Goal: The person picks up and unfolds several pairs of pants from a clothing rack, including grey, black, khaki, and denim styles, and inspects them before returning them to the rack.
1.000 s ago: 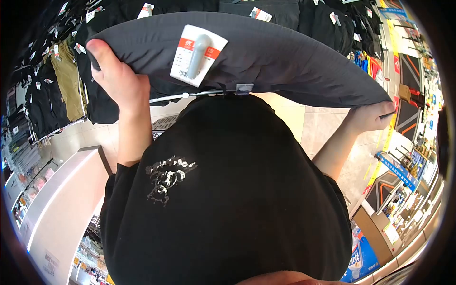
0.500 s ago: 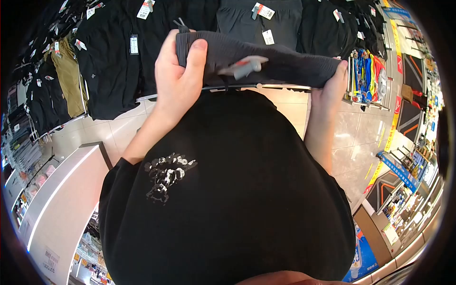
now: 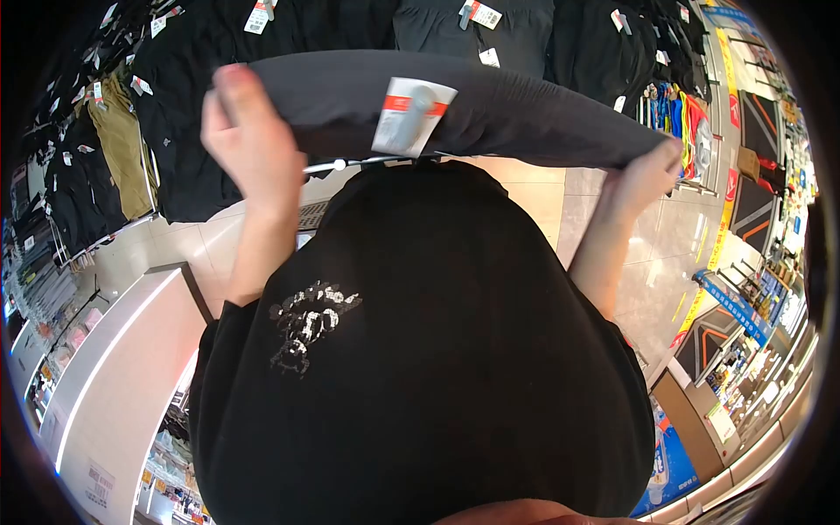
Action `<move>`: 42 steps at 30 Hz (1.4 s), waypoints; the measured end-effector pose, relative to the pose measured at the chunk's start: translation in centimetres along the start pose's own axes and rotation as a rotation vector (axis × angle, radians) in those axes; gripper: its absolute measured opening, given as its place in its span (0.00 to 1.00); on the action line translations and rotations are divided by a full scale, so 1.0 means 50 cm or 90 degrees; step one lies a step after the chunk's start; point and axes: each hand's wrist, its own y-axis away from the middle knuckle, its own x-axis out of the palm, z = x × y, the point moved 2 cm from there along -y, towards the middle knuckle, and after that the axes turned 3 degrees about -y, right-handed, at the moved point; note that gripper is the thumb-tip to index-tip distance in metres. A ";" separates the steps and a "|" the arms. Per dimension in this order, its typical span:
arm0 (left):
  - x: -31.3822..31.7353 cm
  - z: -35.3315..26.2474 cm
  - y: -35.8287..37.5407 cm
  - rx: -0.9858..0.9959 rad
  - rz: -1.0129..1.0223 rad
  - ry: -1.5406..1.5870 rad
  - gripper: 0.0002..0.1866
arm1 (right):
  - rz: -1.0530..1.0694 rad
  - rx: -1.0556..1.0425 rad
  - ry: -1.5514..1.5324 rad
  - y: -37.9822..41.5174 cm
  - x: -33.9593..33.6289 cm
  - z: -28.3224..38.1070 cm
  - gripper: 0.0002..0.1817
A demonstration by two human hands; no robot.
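A pair of dark grey pants (image 3: 525,118) is pulled wide between my hands by its gathered elastic waistband. My left hand (image 3: 254,136) is closed on the waistband's left end, thumb on top and slightly blurred. At the other end my right hand (image 3: 649,179) grips the waistband in its closed fingers. A white and red price tag (image 3: 413,115) with a grey security clip hangs at the middle of the waistband. The lower part of the pants cannot be made out.
Black garments (image 3: 188,114) with tags hang along a rack ahead, beside khaki pants (image 3: 122,144) and grey pants (image 3: 477,35). Colourful clothes (image 3: 678,122) hang at the right. A white display panel (image 3: 122,376) stands at the left, above the tiled floor (image 3: 643,232).
My hands have moved apart, the left one leftward and the right one rightward. The waistband is stretched longer, and its price tag has swung left to face me.
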 end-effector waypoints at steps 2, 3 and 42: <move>-0.005 -0.037 -0.003 -0.015 0.020 0.065 0.24 | -0.024 -0.008 -0.059 -0.003 -0.003 0.028 0.23; -0.007 -0.025 0.004 0.046 0.034 0.003 0.24 | -0.036 -0.012 -0.089 -0.003 -0.003 0.032 0.22; 0.252 -0.170 0.032 0.262 0.450 0.136 0.17 | 0.836 -0.026 0.004 0.138 0.191 0.214 0.15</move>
